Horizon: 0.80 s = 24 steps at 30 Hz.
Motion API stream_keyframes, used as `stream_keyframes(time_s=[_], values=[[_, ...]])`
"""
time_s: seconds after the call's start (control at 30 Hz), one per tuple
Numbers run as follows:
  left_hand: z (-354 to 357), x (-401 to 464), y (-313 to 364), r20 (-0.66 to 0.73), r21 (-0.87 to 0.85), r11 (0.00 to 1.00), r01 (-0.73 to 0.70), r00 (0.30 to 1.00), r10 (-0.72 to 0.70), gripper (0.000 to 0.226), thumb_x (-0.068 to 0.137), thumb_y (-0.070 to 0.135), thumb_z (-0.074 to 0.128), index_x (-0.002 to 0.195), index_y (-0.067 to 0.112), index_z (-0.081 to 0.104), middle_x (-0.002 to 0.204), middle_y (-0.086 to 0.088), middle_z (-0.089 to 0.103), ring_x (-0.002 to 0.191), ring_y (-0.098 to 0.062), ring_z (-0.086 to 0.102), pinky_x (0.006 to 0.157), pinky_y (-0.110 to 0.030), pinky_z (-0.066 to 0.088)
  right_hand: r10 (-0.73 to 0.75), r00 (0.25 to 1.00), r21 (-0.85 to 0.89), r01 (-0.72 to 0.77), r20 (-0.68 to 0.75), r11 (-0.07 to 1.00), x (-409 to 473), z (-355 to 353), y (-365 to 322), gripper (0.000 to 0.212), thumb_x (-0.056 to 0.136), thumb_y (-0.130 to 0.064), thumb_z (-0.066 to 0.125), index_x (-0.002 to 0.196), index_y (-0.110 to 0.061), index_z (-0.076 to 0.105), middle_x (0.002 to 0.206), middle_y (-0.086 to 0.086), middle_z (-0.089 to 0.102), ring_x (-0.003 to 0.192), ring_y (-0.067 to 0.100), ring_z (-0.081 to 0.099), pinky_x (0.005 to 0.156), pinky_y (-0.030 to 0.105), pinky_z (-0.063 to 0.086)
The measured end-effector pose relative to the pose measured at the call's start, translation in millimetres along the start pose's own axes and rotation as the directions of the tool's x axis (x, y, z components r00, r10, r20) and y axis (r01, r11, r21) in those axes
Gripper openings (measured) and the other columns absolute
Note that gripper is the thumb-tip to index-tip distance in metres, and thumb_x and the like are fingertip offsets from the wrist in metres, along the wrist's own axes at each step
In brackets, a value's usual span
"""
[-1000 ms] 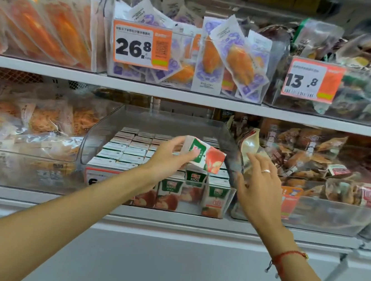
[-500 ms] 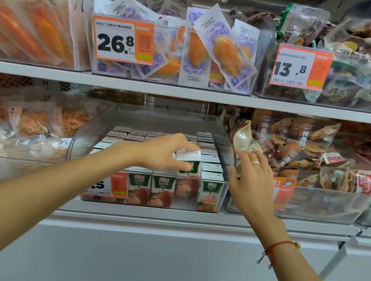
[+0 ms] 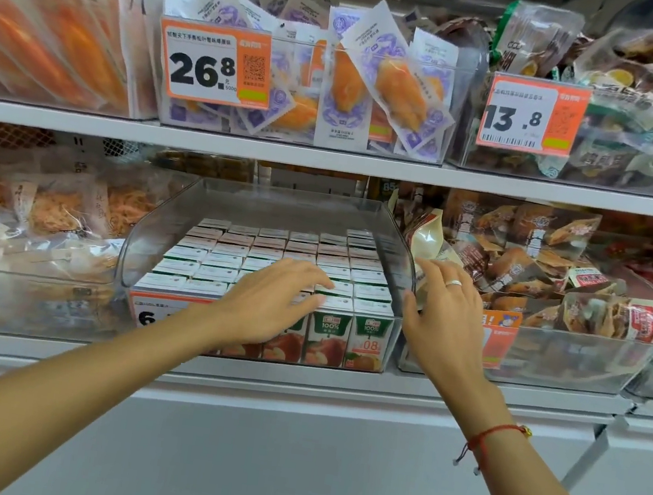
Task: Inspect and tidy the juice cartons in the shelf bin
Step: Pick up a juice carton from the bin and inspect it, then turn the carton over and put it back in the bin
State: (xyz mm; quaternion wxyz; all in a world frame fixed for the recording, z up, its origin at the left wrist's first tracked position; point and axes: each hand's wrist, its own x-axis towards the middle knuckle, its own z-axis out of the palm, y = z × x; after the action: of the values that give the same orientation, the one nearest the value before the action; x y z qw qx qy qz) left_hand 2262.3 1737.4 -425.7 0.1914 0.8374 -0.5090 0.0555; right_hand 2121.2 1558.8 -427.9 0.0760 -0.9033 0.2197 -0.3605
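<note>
A clear plastic bin (image 3: pixel 159 232) on the lower shelf holds several rows of small juice cartons (image 3: pixel 299 250) with white tops and green-and-orange fronts. My left hand (image 3: pixel 267 302) lies flat on the tops of the front cartons, fingers straight and pointing right. My right hand (image 3: pixel 438 321) rests against the bin's right wall, thumb at the bin's front right corner, fingers spread and relaxed. A ring sits on one finger and a red string bracelet on the wrist. My left hand hides the front cartons under it.
Clear bins of snack packets (image 3: pixel 543 277) stand right of the juice bin, bagged foods (image 3: pixel 40 215) to the left. The upper shelf (image 3: pixel 329 158) carries more bins with price tags 26.8 (image 3: pixel 212 63) and 13.8 (image 3: pixel 532 114).
My left hand held one carton above the bin, then set it down into the front rows and now presses flat on the tops. My right hand moved in against the bin's right wall.
</note>
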Motion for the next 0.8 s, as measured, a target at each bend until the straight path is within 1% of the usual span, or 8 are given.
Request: stream_keyframes(time_s=[0.1, 0.17, 0.23, 0.37, 0.5, 0.57, 0.67, 0.8], values=[[6.5, -34.6, -15.0, -0.253, 0.106, 0.990, 0.094, 0.965, -0.065, 0.037, 0.103, 0.038, 0.041, 0.136, 0.026, 0.053, 0.138, 0.009, 0.053, 0.127, -0.012, 0.048, 0.097, -0.032, 0.042, -0.067, 0.990, 0.027, 0.071, -0.125, 0.997, 0.9, -6.1, -7.0, 0.046, 0.091, -0.013, 0.062, 0.135, -0.007, 0.051, 0.133, 0.013, 0.056, 0.129, 0.032, 0.043, 0.103, 0.042, 0.037], [8.1, -55.3, -29.1, -0.335, 0.157, 0.977, 0.147, 0.938, -0.087, 0.039, 0.102, 0.036, 0.043, 0.136, 0.021, 0.056, 0.136, 0.004, 0.057, 0.125, -0.017, 0.052, 0.100, -0.035, 0.043, -0.164, 0.979, 0.067, 0.173, -0.119, 0.983, 3.7, -5.3, -16.4, 0.041, 0.092, -0.015, 0.063, 0.132, -0.009, 0.054, 0.126, 0.012, 0.060, 0.119, 0.032, 0.050, 0.088, 0.039, 0.044], [8.6, -70.6, -42.2, -0.356, 0.189, 0.970, 0.154, 0.931, -0.078, 0.039, 0.103, 0.034, 0.043, 0.135, 0.019, 0.057, 0.135, 0.001, 0.059, 0.126, -0.020, 0.053, 0.106, -0.037, 0.040, -0.261, 0.965, 0.091, 0.257, 0.038, 0.962, 10.2, 2.9, -26.1, 0.035, 0.096, -0.023, 0.059, 0.130, -0.014, 0.056, 0.125, 0.007, 0.059, 0.116, 0.026, 0.052, 0.076, 0.032, 0.045], [11.5, -86.2, -54.5, -0.354, 0.276, 0.955, 0.112, 0.935, -0.007, 0.045, 0.101, 0.037, 0.033, 0.132, 0.018, 0.060, 0.128, 0.001, 0.063, 0.120, -0.021, 0.058, 0.109, -0.039, 0.037, -0.288, 0.902, 0.101, 0.270, 0.322, 0.958, 33.4, 26.9, -32.5, 0.039, 0.098, -0.032, 0.053, 0.134, -0.018, 0.052, 0.136, 0.002, 0.054, 0.124, 0.020, 0.047, 0.094, 0.035, 0.045], [20.1, -86.1, -55.4, -0.395, 0.289, 0.949, 0.125, 0.919, -0.001, 0.038, 0.099, 0.035, 0.044, 0.129, 0.019, 0.061, 0.125, 0.000, 0.064, 0.117, -0.023, 0.058, 0.107, -0.044, 0.042, -0.285, 0.781, 0.109, 0.272, 0.556, 0.956, 64.2, 36.9, -33.9, 0.031, 0.095, -0.030, 0.058, 0.121, -0.013, 0.061, 0.121, 0.003, 0.062, 0.104, 0.016, 0.056, 0.084, 0.023, 0.042], [24.2, -85.5, -56.5, -0.412, 0.319, 0.940, 0.124, 0.911, 0.019, 0.033, 0.098, 0.030, 0.054, 0.128, 0.018, 0.061, 0.124, -0.001, 0.064, 0.115, -0.024, 0.060, 0.105, -0.045, 0.045, -0.286, 0.732, 0.069, 0.313, 0.618, 0.947, 78.3, 37.7, -35.9, 0.025, 0.092, -0.033, 0.063, 0.110, -0.016, 0.068, 0.111, 0.000, 0.066, 0.092, 0.013, 0.057, 0.079, 0.023, 0.043], [25.3, -84.7, -59.2, -0.425, 0.372, 0.921, 0.111, 0.903, 0.063, 0.036, 0.089, 0.024, 0.067, 0.124, 0.017, 0.065, 0.120, -0.003, 0.066, 0.108, -0.026, 0.064, 0.097, -0.044, 0.050, -0.249, 0.671, 0.021, 0.329, 0.699, 0.944, 95.2, 35.7, -39.3, 0.027, 0.087, -0.039, 0.069, 0.107, -0.021, 0.070, 0.091, -0.012, 0.064, 0.083, 0.011, 0.058, 0.077, 0.026, 0.045], [25.9, -82.0, -60.2, -0.438, 0.419, 0.900, 0.118, 0.895, 0.087, 0.039, 0.082, 0.021, 0.076, 0.120, 0.016, 0.068, 0.115, -0.004, 0.068, 0.101, -0.026, 0.066, 0.092, -0.042, 0.052, -0.203, 0.604, -0.015, 0.335, 0.771, 0.942, 107.7, 38.6, -46.7, 0.032, 0.083, -0.044, 0.072, 0.109, -0.023, 0.070, 0.081, -0.022, 0.059, 0.072, -0.002, 0.054, 0.064, 0.015, 0.038]])
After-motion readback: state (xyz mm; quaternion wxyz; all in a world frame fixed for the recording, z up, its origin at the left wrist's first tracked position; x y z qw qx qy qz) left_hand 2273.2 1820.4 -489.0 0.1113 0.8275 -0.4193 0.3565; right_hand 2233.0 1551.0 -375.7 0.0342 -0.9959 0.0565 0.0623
